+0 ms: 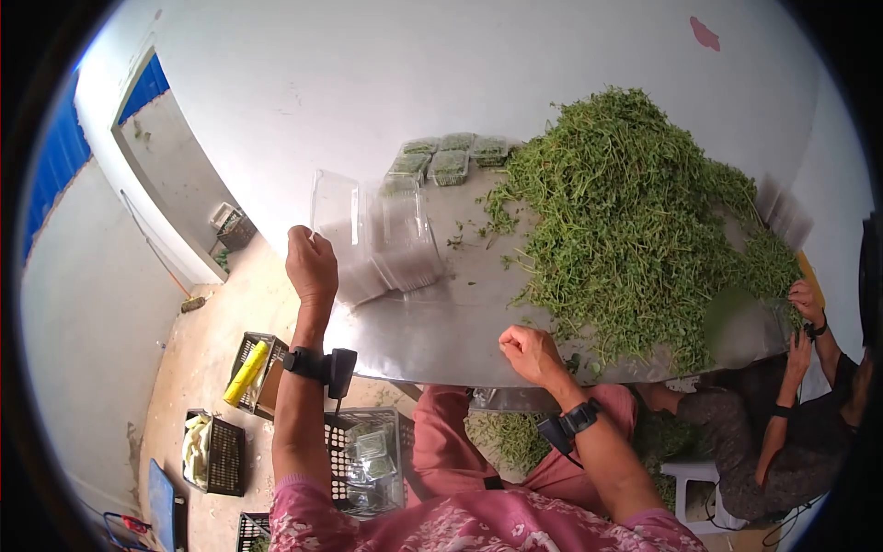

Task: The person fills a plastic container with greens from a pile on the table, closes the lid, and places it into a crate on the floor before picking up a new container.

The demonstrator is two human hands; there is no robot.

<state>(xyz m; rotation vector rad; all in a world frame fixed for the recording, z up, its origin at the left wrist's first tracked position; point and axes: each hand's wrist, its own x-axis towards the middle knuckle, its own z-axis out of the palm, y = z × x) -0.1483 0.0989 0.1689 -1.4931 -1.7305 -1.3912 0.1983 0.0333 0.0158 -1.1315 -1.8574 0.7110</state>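
Observation:
My left hand (pixel 313 265) is closed, its fingertips pinching the edge of a clear plastic clamshell box (pixel 336 204) whose lid stands up. This box is at the left end of the metal table, against a stack of nested clear boxes (pixel 395 262). My right hand (pixel 532 354) is curled closed above the table's front edge, and anything inside its fingers is hidden. Beyond it rises a big heap of green leafy stems (pixel 635 221). Filled clear boxes (pixel 450 167) of greens stand in a group at the back of the table.
A co-worker's hands (pixel 805 308) are at the heap's right side. The metal table (pixel 478 331) ends just ahead of my lap. A crate with clear boxes (pixel 394 421) stands below on the left. Farther left are black crates (pixel 225 455) and a broom (pixel 191 304).

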